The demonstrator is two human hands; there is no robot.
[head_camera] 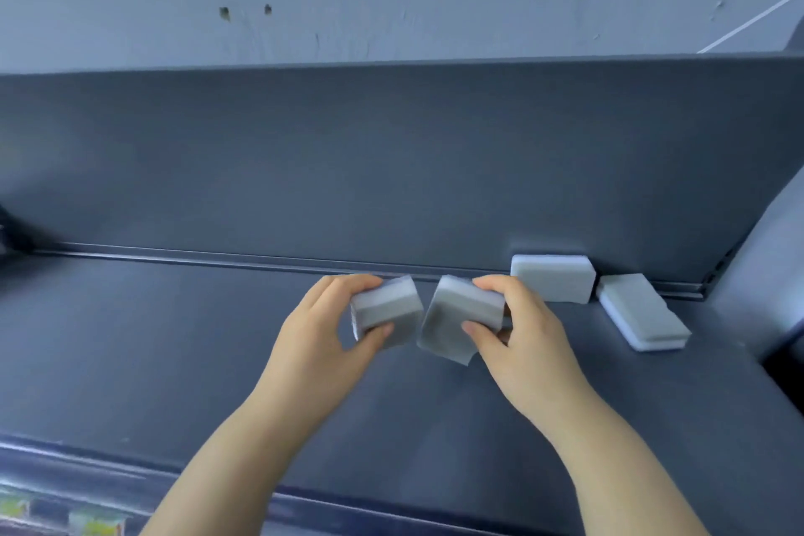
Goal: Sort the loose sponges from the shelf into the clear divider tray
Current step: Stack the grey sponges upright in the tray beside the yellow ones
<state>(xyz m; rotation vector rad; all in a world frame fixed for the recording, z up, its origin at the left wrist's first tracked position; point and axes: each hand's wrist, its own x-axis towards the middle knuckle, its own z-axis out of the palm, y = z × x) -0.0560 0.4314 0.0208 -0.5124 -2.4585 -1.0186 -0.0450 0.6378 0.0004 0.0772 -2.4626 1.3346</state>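
Grey sponges (387, 311) blur in both hands (322, 335), edges partly finger-hidden.

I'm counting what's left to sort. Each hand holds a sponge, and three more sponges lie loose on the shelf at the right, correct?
Not quite: the head view shows two loose sponges on the shelf, not three, one leaning on the back panel and one flat beside it. The left hand and right hand do each hold a sponge.

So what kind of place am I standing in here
Probably a shop aisle or stockroom: a dark grey metal shelf with an upright back panel, loose white rectangular sponges lying on it, and blurred packaged goods on a lower level.
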